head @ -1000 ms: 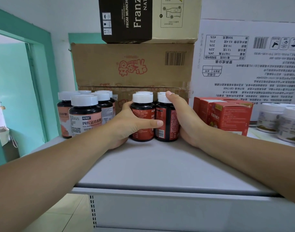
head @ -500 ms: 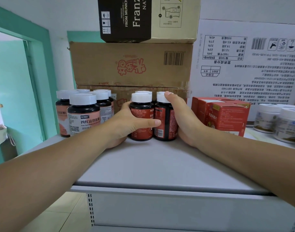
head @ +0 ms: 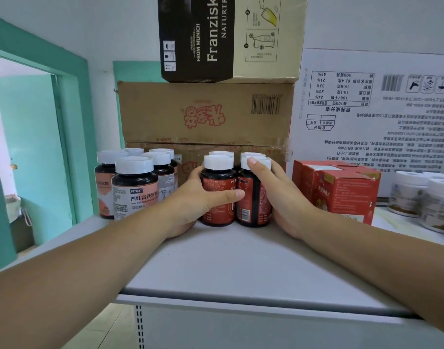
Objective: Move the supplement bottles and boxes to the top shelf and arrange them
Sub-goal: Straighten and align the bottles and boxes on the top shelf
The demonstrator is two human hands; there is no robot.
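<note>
Red-label bottles (head: 251,205) clasped in L hand (head: 190,205) & R hand (head: 286,202) grips, far from shelf (head: 228,268) edge.

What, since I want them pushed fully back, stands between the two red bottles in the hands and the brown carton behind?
Two rear bottles, showing only their white caps, stand directly behind the red bottles that the left hand and right hand grip; the brown carton rises behind those.

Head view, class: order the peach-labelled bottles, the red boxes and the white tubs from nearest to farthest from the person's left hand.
1. Peach-labelled bottles, just left of the left hand gripping the red-labelled bottles.
2. Red boxes, to the right.
3. White tubs, far right.
</note>
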